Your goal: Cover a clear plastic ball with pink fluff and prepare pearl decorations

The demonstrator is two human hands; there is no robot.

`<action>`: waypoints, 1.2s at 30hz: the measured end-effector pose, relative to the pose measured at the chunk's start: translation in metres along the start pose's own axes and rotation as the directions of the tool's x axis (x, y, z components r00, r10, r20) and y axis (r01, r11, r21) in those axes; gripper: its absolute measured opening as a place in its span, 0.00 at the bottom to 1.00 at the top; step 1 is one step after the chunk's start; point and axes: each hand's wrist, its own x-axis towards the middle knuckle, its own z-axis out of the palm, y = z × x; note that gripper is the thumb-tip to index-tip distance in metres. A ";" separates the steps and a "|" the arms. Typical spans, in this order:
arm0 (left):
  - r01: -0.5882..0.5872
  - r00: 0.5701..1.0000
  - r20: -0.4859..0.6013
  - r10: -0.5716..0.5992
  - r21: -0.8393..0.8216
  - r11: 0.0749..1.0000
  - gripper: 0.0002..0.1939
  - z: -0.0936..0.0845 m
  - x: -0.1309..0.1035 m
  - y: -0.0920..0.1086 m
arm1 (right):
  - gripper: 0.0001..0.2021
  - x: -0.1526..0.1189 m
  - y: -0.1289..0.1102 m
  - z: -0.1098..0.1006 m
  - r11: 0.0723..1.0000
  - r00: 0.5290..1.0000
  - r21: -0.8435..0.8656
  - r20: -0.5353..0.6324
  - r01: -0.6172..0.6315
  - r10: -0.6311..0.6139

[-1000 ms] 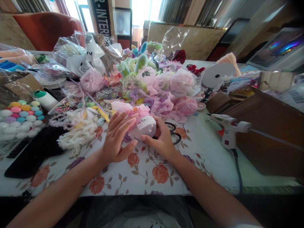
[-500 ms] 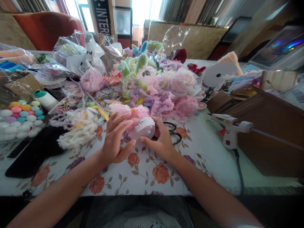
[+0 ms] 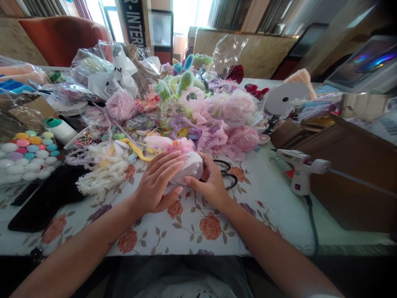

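A clear round ball (image 3: 192, 169) with a white lace band and pink tulle (image 3: 173, 145) on top is at the middle of the flowered cloth (image 3: 186, 231). My right hand (image 3: 212, 182) is wrapped round its right side, thumb at the front. Against the ball's left side lies my left hand (image 3: 161, 180), its fingers stretched out over the lace and tulle and its thumb apart. The black handles of scissors (image 3: 231, 181) show just right of my right hand. The ball's underside is hidden.
Behind the hands is a heap of pink yarn (image 3: 243, 138), ribbon and a doll (image 3: 173, 111). Cream yarn (image 3: 99, 182), a black phone-like object (image 3: 31, 215) and colourful pompoms (image 3: 31, 155) lie left. A white glue gun (image 3: 299, 165) leans by a brown box (image 3: 350, 178) at right.
My left hand has shifted slightly right, and its fingers now lie flatter across the ball and cover more of its left side. My right hand still holds the ball.
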 end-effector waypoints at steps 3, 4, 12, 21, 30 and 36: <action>0.055 0.998 0.045 -0.055 -0.009 0.998 0.34 0.002 0.000 -0.001 | 0.31 0.001 -0.001 0.001 0.999 1.000 0.048 -0.020 -0.005 0.006; 0.089 0.996 0.024 -0.089 0.006 0.996 0.33 0.002 0.000 -0.001 | 0.31 0.001 -0.001 0.001 0.999 1.000 0.050 -0.027 -0.011 0.012; 0.091 0.996 -0.022 -0.092 -0.046 0.995 0.31 0.001 0.002 0.007 | 0.34 0.000 0.000 -0.001 0.994 0.999 -0.110 -0.036 0.002 -0.006; 0.115 0.993 -0.024 -0.119 -0.126 0.985 0.32 0.003 0.001 0.009 | 0.35 0.000 0.001 -0.001 0.983 0.998 -0.178 -0.041 0.046 -0.054; 0.092 0.995 -0.012 -0.097 -0.218 0.972 0.32 0.002 0.001 0.010 | 0.35 -0.002 0.003 -0.001 0.974 0.997 -0.216 -0.022 0.063 -0.069; 0.080 0.996 -0.022 -0.089 -0.267 0.960 0.31 0.000 -0.001 0.013 | 0.36 -0.002 0.004 -0.002 0.977 0.997 -0.201 -0.015 0.066 -0.071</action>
